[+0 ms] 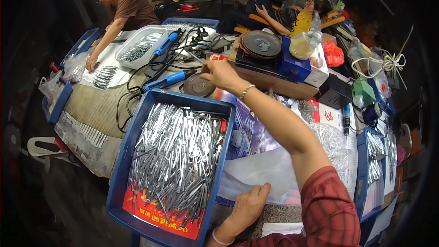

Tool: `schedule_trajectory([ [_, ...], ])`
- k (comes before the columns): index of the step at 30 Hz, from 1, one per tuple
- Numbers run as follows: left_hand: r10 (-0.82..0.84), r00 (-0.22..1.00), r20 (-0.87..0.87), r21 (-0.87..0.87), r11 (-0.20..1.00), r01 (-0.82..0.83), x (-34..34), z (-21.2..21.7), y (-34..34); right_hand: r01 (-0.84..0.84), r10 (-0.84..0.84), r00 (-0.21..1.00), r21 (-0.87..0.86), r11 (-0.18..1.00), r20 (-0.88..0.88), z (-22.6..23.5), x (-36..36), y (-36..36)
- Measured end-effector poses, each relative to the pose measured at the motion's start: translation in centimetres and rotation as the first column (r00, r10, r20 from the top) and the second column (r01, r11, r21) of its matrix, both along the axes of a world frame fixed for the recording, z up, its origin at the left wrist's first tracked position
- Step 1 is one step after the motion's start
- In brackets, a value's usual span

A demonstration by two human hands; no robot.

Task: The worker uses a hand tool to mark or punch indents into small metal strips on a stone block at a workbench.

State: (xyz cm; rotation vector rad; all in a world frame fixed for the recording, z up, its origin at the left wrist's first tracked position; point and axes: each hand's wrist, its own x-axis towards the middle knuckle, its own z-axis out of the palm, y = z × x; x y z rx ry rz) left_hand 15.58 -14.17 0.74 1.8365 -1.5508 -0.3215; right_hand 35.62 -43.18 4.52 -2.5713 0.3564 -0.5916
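Your right hand (222, 74) reaches out over the tabletop (89, 103), fingers drawn together and clamped on a slim metal rod (196, 58); the rod juts from the fingertips toward the upper left, pale and straight, its far end close to a tangle of black cords (192, 43); your left hand (248, 206) is low and near you, fingers curled, thumb and forefinger close together at the edge of a clear sheet (263, 169); whether they pinch it you cannot tell from here.

The strips (176, 151) lie in the blue tray (192, 100), just left of your left hand; they are thin, silvery and heaped loosely, most running lengthwise, some crossed, with darker grey ones toward your end; red paper (155, 219) shows beneath them at the near end.

Just beyond the tray, under your right hand, sits a brown disc (199, 85); a blue tool (170, 79) lies beside it, cord trailing; farther left, a white tub (142, 48) holds more metal pieces; next to it a co-worker's hand (91, 62) touches down near a row of dark pieces (105, 77) on white paper (120, 77).
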Motion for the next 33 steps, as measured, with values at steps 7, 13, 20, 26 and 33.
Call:
schedule_trajectory([
  [7, -0.004, 1.0, -0.014, 0.003, 1.0, 0.004, 0.1, 0.3, 0.2, -0.22, 0.245, 0.929, 0.119, 0.968, -0.278, 2.1, -17.2, -0.2],
  [13, -0.004, 1.0, -0.022, 0.009, 1.0, 0.004, 0.0, 0.5, 0.4, -0.198, 0.249, 0.882, 0.165, 0.966, -0.4, -1.9, -23.5, -0.2],
  [20, 0.004, 0.999, -0.05, -0.025, 1.0, -0.005, -0.4, 0.0, 0.0, -0.306, 0.219, 0.781, -0.053, 0.951, -0.585, -2.9, -22.1, 0.0],
  [26, 0.003, 0.999, -0.037, -0.018, 1.0, -0.003, -0.1, 0.1, 0.0, -0.244, 0.278, 0.855, 0.135, 0.961, -0.437, -0.8, -20.4, -1.6],
  [33, -0.02, 1.0, 0.015, 0.021, 1.0, 0.019, -0.2, 0.3, 0.5, -0.183, 0.143, 0.979, 0.315, 0.931, 0.146, 2.2, -7.8, -1.1],
])
